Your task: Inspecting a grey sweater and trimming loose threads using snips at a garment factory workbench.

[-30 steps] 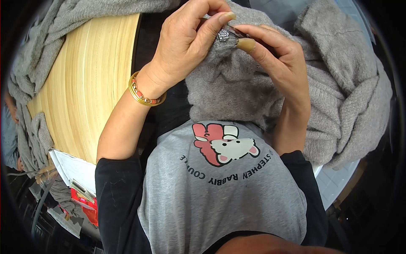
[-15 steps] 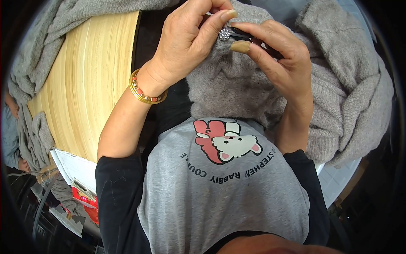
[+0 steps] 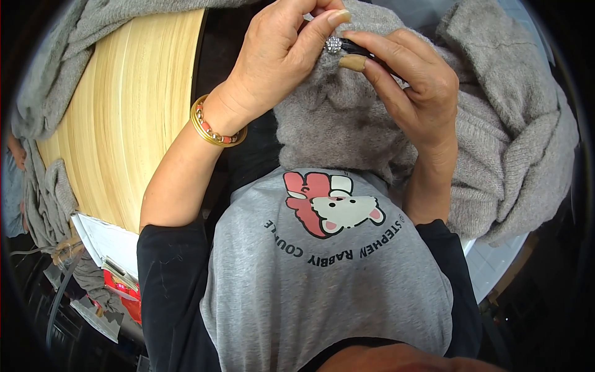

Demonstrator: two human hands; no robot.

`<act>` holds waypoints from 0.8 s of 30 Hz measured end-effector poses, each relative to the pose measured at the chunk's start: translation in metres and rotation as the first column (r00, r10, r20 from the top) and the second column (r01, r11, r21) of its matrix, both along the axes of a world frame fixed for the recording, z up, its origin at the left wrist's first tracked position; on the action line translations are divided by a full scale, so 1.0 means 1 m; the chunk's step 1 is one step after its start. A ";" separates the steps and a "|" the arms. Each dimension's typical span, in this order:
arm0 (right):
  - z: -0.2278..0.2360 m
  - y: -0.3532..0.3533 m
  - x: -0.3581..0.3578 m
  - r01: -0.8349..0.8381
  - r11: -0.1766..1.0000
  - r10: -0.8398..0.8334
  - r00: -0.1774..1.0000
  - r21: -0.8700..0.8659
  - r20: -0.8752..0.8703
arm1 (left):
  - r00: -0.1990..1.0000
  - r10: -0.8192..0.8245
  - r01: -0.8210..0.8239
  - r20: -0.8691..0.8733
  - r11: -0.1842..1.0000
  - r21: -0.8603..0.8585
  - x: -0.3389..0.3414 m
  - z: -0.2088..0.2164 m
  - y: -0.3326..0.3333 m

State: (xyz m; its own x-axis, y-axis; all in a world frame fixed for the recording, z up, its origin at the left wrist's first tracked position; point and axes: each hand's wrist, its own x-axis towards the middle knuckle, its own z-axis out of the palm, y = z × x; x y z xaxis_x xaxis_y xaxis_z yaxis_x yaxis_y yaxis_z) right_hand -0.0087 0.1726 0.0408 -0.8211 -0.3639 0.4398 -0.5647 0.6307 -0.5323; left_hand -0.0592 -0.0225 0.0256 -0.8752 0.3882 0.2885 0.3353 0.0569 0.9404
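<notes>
A round, sparkling silver button [image 3: 333,44] sits at the fuzzy grey-brown knit garment [image 3: 347,127] bunched over my lap. My left hand [image 3: 269,65] is beside the button, thumb and fingers pinched together just above it; what they grip is too small to make out. In my right hand [image 3: 412,74] is a slim black tool [image 3: 354,48], which looks like thread snips. Its tip points at the button and almost touches it. A tan covering wraps the tip of my right thumb. My palm hides most of the tool.
A light wooden tabletop [image 3: 124,111] lies to my left, with more grey knit [image 3: 136,18] along its far edge. Folded knitwear [image 3: 502,136] is heaped on my right. Beyond the table at far left, another person's hand [image 3: 17,152] shows. Papers and a red package [image 3: 124,288] sit lower left.
The two black parts of the tool, apart before, now lie close together. Both hands and the button have shifted slightly to the right.
</notes>
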 end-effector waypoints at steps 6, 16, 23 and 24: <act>-0.008 0.000 0.002 0.041 0.999 -0.041 0.997 0.002 -0.072 | 0.994 -0.027 0.021 0.105 0.998 0.064 0.000 -0.005 0.002; -0.007 -0.002 0.006 0.077 0.997 -0.075 0.994 0.014 -0.081 | 0.986 -0.089 0.073 0.139 0.990 0.117 0.000 -0.006 0.001; 0.001 -0.010 0.005 0.057 0.997 -0.053 0.995 0.043 -0.081 | 0.981 -0.078 0.064 0.177 0.995 0.082 -0.001 -0.008 0.000; 0.000 -0.011 0.005 0.065 0.997 -0.060 0.994 0.052 -0.089 | 0.981 -0.077 0.063 0.177 0.995 0.082 0.000 -0.008 0.001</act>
State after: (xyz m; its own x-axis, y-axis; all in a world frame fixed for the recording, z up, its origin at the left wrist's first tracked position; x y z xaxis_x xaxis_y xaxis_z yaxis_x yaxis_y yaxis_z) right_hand -0.0037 0.1618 0.0407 -0.8023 -0.3387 0.4915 -0.5660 0.6931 -0.4463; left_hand -0.0594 -0.0216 0.0175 -0.8868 0.4336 0.1598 0.1609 -0.0342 0.9864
